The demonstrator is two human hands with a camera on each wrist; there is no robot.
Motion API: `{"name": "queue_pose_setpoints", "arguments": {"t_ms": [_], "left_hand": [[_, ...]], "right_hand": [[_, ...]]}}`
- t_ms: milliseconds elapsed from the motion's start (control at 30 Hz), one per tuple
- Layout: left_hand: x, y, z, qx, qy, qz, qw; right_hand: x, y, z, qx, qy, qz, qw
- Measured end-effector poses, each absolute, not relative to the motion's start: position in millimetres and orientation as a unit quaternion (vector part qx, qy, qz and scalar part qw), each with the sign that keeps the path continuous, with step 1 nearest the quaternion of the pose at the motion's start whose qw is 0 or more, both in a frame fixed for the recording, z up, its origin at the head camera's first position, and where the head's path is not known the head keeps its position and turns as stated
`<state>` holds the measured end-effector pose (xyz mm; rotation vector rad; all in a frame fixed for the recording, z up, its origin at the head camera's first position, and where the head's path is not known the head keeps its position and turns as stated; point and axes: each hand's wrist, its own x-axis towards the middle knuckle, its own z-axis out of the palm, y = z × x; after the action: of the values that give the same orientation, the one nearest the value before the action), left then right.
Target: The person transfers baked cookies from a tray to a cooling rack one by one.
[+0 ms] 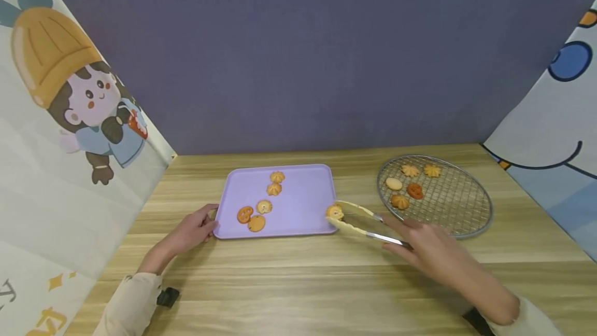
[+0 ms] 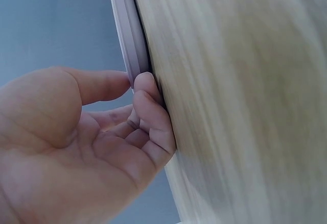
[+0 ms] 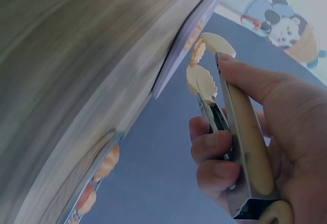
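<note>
My left hand [image 1: 192, 231] pinches the near left corner of a purple tray [image 1: 303, 196], thumb on the rim and fingers curled beneath it in the left wrist view. Several cookies lie on the tray, among them a pretzel-shaped cookie [image 1: 244, 214] and a flat round cookie [image 1: 256, 223]. My right hand [image 1: 434, 250] grips metal tongs [image 3: 245, 142] with cream-coloured scalloped tips. Between those tips sits a ring-shaped cookie [image 1: 333, 212], overlapping the tray's right rim in the head view.
A round wire rack [image 1: 459, 206] stands right of the tray, bearing several cookies, including a pale oval cookie [image 1: 394, 184] and a reddish cookie [image 1: 414, 191]. Both rest on a wood-grain table [image 1: 289, 284]. A dark panel [image 1: 298, 66] rises behind, with printed walls at both sides.
</note>
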<state>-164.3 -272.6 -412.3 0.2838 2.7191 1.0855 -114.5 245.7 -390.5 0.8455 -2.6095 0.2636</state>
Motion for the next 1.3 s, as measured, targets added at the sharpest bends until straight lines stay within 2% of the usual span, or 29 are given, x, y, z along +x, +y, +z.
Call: {"name": "queue_pose_setpoints", "arguments": {"t_ms": [367, 733, 1067, 1300], "left_hand": [[-164.3, -271.9, -413.6, 0.095, 0.921, 0.366, 0.1], [-165.2, -273.6, -413.6, 0.102, 0.917, 0.37, 0.106], [-164.0, -273.5, -410.2, 0.099, 0.918, 0.368, 0.109], [-166.2, -274.4, -414.2, 0.101, 0.917, 0.371, 0.108]], "right_hand": [[-116.3, 277.0, -384.7, 0.282, -0.929, 0.098, 0.218], [-125.4, 305.6, -380.1, 0.229, -0.95, 0.077, 0.199], [-139.3, 337.5, -385.5, 0.171, -0.972, 0.092, 0.135], [-141.7, 360.1, -390.4, 0.149, -0.974, 0.091, 0.145]]}}
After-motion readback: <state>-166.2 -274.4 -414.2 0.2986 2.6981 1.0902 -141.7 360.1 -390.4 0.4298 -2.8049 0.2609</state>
